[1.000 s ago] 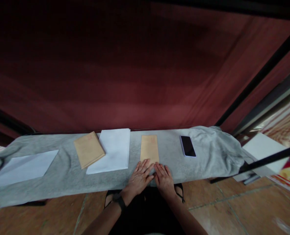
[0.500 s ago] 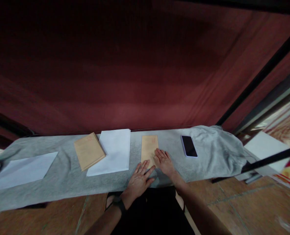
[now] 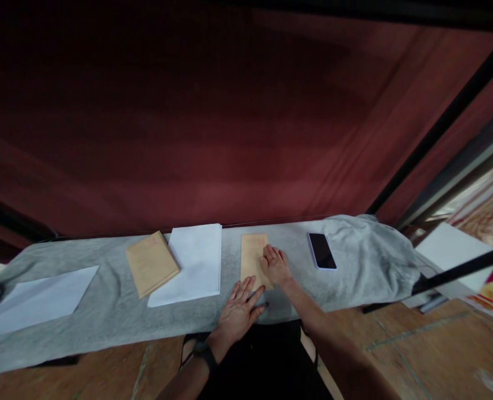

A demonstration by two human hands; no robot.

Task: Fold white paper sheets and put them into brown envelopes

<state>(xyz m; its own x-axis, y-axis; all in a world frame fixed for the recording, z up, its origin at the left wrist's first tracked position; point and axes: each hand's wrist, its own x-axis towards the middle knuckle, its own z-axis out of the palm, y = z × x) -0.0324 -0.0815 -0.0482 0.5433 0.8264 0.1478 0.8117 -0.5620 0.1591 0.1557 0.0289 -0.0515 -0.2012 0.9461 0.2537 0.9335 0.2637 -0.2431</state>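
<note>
A brown paper envelope (image 3: 252,253) lies flat on the grey cloth in front of me, with faint red print near its top right. My left hand (image 3: 240,310) rests on its lower end, fingers spread and the thumb pointing right. On the envelope's right side lies my right hand (image 3: 276,266), palm down with its fingers flat and close together. Neither hand grips anything. Left of them, a stack of similar brown envelopes (image 3: 151,264) partly covers a pile of white paper (image 3: 198,266).
A phone (image 3: 322,251) lies to the right on the grey cloth (image 3: 116,316), which bunches at its right end. Another white sheet (image 3: 41,300) is at the far left. A dark red panel (image 3: 229,166) rises behind, and a black bar (image 3: 458,272) crosses at the right.
My right hand has slid up along the envelope's right side, its fingers now closer together. The left hand stays on the lower end. The view has shifted slightly.
</note>
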